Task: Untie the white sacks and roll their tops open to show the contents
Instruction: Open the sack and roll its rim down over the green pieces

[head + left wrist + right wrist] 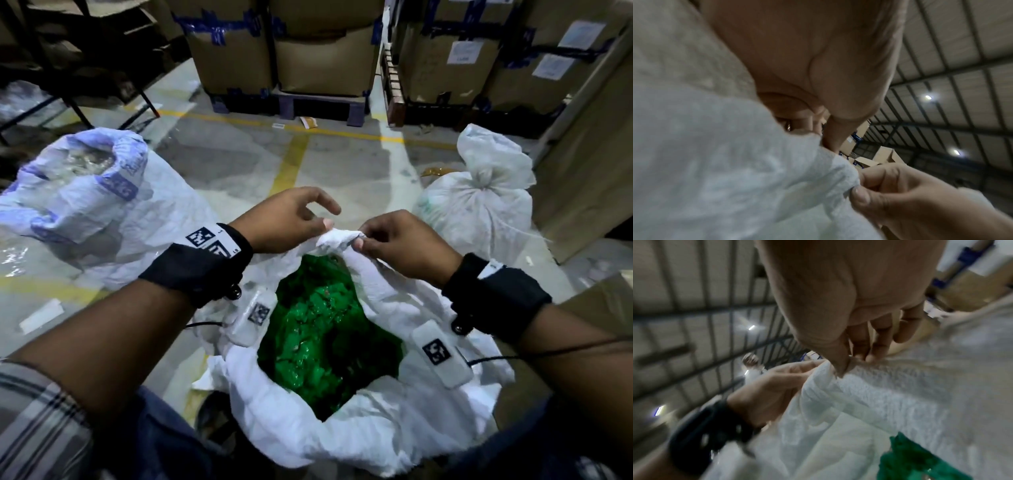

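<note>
An open white sack stands right in front of me, full of green pieces. My left hand and right hand both pinch a bunched fold of its far rim, close together. The left wrist view has the left thumb pressed on the white fabric while the right hand pinches it. From the right wrist, the right hand nips the fold above the green pieces. A second sack at left stands open with its top rolled. A third sack at right is tied shut.
Taped cardboard boxes on pallets line the back. A tall cardboard wall stands at the right. Metal rack legs are at the far left. Yellow lines cross the concrete floor between the sacks.
</note>
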